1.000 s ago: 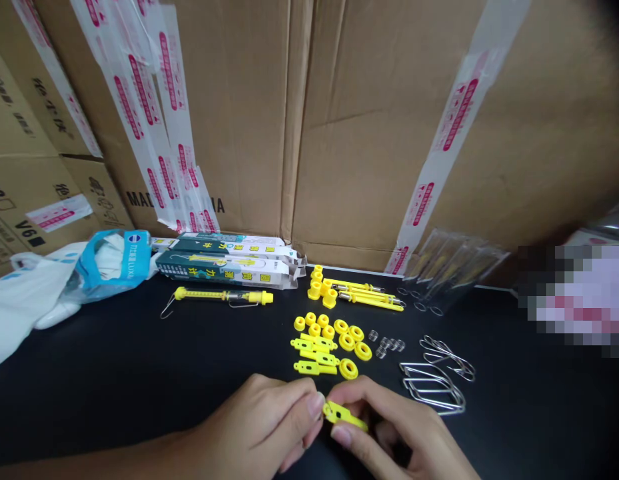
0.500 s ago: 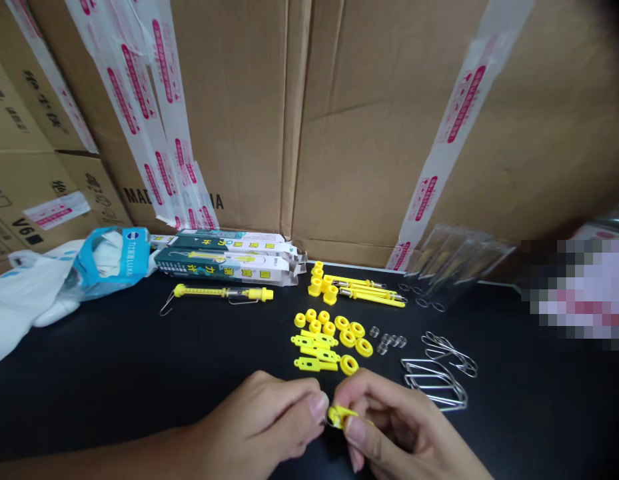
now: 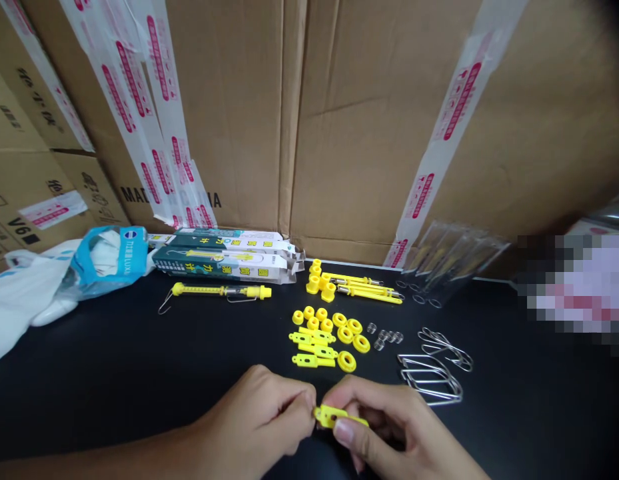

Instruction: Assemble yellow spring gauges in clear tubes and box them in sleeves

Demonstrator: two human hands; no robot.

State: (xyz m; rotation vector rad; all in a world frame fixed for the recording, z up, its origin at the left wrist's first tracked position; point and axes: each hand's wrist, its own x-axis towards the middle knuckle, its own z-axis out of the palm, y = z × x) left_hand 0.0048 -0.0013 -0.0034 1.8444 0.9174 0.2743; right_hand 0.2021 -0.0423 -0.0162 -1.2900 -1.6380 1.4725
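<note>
both hands clamped on one yellow plastic strip [image 3: 340, 417]. left hand [image 3: 256, 410] pinches its left end between fingertips, right hand [image 3: 389, 427] grips the rest, thumb on the near side, fingers curled behind. strip sits between the hands, slightly tilted, over the black table top [image 3: 114, 360]; can't tell if it touches.

straight ahead of the grip: more yellow strips [image 3: 312, 350] lying flat, with yellow rings [image 3: 346, 361] just right of them and small yellow beads [image 3: 314, 317] just beyond. ahead and right: small metal springs [image 3: 384, 337]. right of the grip: bent wire hooks [image 3: 429, 380].

further ahead: yellow rods [image 3: 364, 291] beside a cluster of yellow tubes [image 3: 316, 280]. ahead left: a finished yellow spring scale [image 3: 219, 291], with printed boxes [image 3: 222, 263] behind it. far ahead right: clear plastic sleeves [image 3: 454, 260]. far left: white bag [image 3: 106, 263] with blue trim. taped cardboard cartons [image 3: 389, 133] stand behind everything.
</note>
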